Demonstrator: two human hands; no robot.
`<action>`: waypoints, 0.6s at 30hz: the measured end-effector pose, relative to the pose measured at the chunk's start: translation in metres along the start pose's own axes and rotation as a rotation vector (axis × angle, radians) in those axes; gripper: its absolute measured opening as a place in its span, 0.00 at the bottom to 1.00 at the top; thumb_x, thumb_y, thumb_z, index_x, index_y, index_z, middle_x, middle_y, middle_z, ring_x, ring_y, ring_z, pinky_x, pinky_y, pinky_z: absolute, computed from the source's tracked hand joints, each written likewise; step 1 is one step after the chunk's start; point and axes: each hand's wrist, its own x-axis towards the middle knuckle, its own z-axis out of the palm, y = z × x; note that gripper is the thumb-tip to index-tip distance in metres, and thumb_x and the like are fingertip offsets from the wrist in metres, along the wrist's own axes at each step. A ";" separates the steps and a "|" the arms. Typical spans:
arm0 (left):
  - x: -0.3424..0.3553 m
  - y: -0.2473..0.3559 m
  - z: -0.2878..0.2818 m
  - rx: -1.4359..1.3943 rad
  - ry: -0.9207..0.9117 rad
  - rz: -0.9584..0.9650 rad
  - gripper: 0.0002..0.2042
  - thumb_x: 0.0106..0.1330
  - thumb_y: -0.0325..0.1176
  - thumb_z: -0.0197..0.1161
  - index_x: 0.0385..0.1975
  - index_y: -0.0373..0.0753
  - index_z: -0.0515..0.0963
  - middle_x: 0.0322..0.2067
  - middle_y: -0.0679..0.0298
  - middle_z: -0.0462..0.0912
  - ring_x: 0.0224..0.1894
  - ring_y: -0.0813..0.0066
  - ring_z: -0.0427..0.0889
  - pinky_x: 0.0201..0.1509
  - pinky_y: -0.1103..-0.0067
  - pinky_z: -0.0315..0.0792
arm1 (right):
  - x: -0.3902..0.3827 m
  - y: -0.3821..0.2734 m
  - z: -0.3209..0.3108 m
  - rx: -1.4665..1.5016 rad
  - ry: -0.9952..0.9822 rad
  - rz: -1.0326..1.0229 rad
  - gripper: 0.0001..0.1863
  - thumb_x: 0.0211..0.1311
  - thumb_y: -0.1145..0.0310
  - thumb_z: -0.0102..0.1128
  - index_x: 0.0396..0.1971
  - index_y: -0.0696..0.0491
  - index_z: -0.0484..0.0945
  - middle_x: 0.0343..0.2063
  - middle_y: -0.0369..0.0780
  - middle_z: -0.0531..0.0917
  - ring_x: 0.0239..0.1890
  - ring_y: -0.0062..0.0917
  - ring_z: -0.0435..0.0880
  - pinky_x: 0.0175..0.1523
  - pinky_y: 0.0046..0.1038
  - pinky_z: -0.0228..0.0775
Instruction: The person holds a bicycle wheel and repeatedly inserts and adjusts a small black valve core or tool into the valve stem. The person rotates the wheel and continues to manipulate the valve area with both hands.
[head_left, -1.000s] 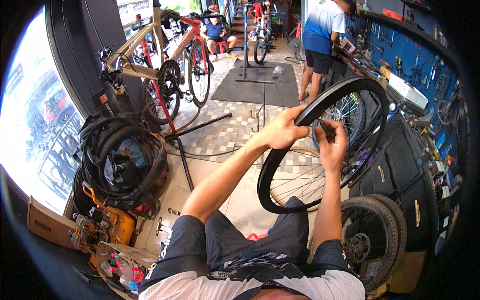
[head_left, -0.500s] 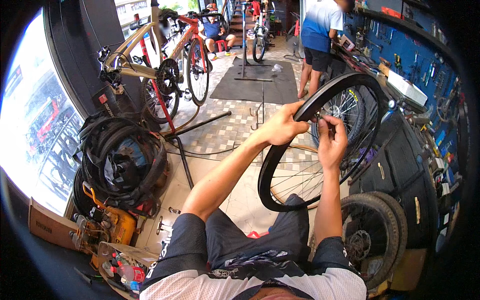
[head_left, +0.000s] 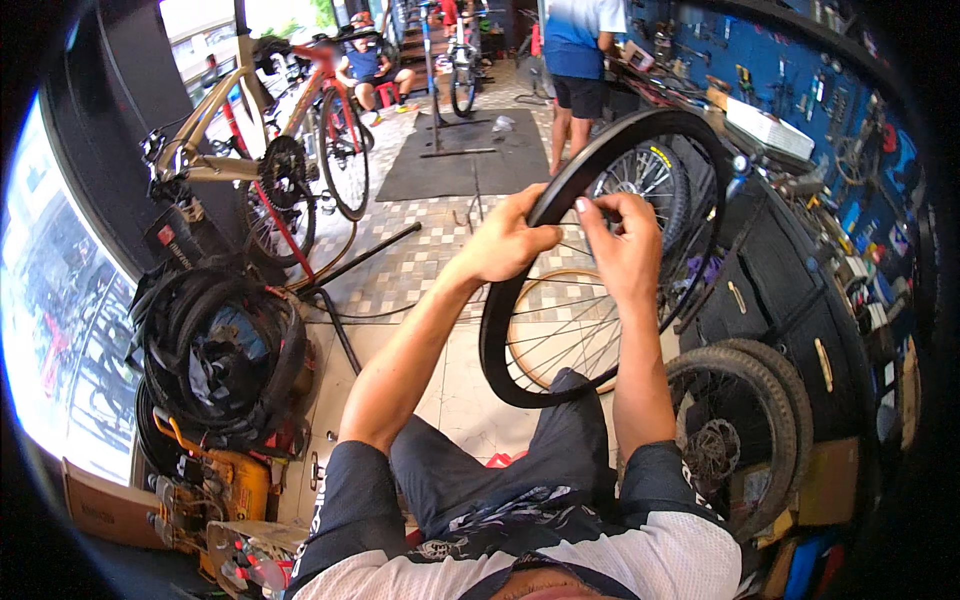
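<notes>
A black deep-rimmed bicycle wheel [head_left: 572, 178] stands tilted in front of me, its lower edge by my right thigh and its thin spokes fanning inward. My left hand [head_left: 508, 240] is wrapped round the rim on its left side, thumb on the inner edge. Just inside the rim, my right hand [head_left: 628, 248] is raised with thumb and forefinger brought together in a pinch. Whatever lies between those fingertips, if anything, is too small to make out.
A gold bike frame [head_left: 215, 165] hangs on a stand at left, above piled tyres [head_left: 165, 335] and a yellow compressor [head_left: 238, 480]. Knobby wheels [head_left: 735, 375] lean against black drawers [head_left: 775, 290] at right. A person [head_left: 578, 60] stands by the workbench; another [head_left: 368, 65] sits farther back.
The whole view has shifted, so the surroundings and wheel sit farther left. My right fingertips have moved slightly up along the rim's inner side. My left hand keeps its grip.
</notes>
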 end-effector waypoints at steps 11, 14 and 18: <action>-0.002 -0.001 -0.006 -0.010 -0.039 0.021 0.21 0.64 0.27 0.64 0.59 0.34 0.80 0.39 0.68 0.82 0.39 0.83 0.75 0.45 0.81 0.70 | -0.003 0.007 -0.020 0.326 -0.124 0.190 0.15 0.72 0.62 0.70 0.31 0.60 0.83 0.20 0.35 0.82 0.24 0.15 0.76 0.30 0.26 0.68; -0.003 0.000 -0.008 0.003 -0.044 0.049 0.22 0.64 0.27 0.62 0.60 0.34 0.80 0.42 0.66 0.84 0.42 0.80 0.76 0.50 0.79 0.70 | 0.009 0.027 -0.035 0.399 -0.036 0.223 0.12 0.74 0.62 0.69 0.39 0.58 0.85 0.26 0.30 0.83 0.24 0.10 0.73 0.28 0.19 0.65; -0.005 0.005 -0.008 0.003 -0.052 0.029 0.23 0.63 0.26 0.61 0.61 0.33 0.79 0.49 0.63 0.85 0.47 0.77 0.78 0.57 0.77 0.71 | 0.027 0.039 -0.048 0.494 0.002 0.329 0.11 0.74 0.61 0.69 0.43 0.55 0.86 0.27 0.28 0.83 0.25 0.08 0.76 0.27 0.16 0.67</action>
